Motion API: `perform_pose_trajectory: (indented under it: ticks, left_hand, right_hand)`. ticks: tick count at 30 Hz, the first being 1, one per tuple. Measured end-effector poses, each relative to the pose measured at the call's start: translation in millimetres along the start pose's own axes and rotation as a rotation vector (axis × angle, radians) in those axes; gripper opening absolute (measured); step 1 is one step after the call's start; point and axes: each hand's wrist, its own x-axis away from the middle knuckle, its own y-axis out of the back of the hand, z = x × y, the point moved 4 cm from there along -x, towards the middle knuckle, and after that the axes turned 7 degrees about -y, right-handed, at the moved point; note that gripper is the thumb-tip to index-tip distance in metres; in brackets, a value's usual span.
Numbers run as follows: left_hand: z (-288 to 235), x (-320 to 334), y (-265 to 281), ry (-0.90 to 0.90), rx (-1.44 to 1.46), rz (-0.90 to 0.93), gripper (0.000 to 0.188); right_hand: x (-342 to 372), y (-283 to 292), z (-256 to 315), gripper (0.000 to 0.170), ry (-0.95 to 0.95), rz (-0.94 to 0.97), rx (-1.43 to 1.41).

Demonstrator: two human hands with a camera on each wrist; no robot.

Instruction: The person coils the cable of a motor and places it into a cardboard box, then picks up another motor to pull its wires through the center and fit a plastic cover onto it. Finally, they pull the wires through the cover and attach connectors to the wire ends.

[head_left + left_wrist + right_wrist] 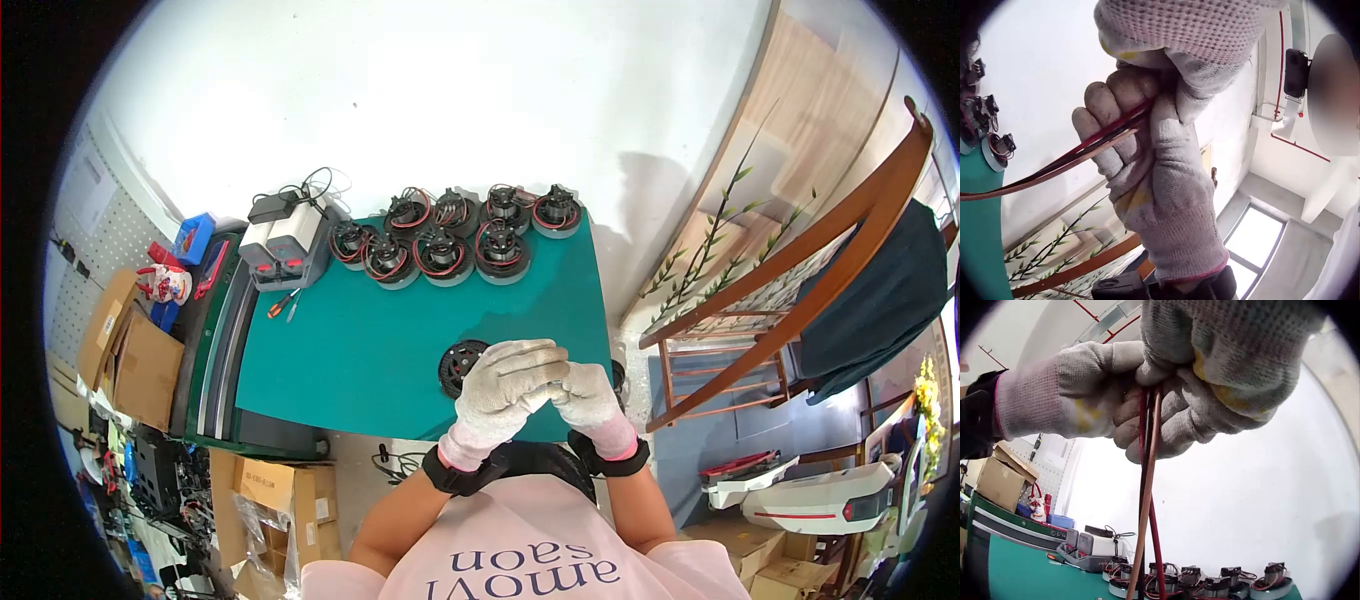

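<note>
Both hands wear whitish knitted gloves and meet over the front part of the green table [330, 370]. The left hand [500, 390] and the right hand [588, 397] grip a bundle of thin wires [1147, 462], red, black and brown, between them. In the left wrist view the wires [1079, 153] cross the right hand's fingers, and their upper ends go in under the fingertips. From the hands the wires hang down in the right wrist view. A black round wheel-like part [460, 368] lies on the table beside the left hand; the gloves hide the wires in the head view.
Several round black motor units [440, 255] with red wires stand along the table's back edge. At the back left are a grey-white device [290, 240] and screwdrivers [283, 305]. A wooden chair [720, 350] stands to the right, an open cardboard box [265, 500] at the lower left.
</note>
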Motion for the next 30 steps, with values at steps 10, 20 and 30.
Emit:
perform_pose_trajectory:
  ticks: [10, 20, 30]
  left_hand:
    - [14.9, 5.5, -0.1, 0.188, 0.298, -0.012, 0.025]
    - [34.4, 11.4, 4.0, 1.054, 0.757, -0.112, 0.028]
    - [60.7, 18.7, -6.8, 1.097, 1.060, -0.137, 0.030]
  right_hand:
    - [-2.4, -4.2, -7.8, 0.016, -0.190, 0.048, -0.006]
    - [-15.3, -19.6, 6.7, 0.018, -0.611, 0.160, -0.188]
    - [-20.1, -21.1, -1.2, 0.016, -0.530, 0.180, -0.399]
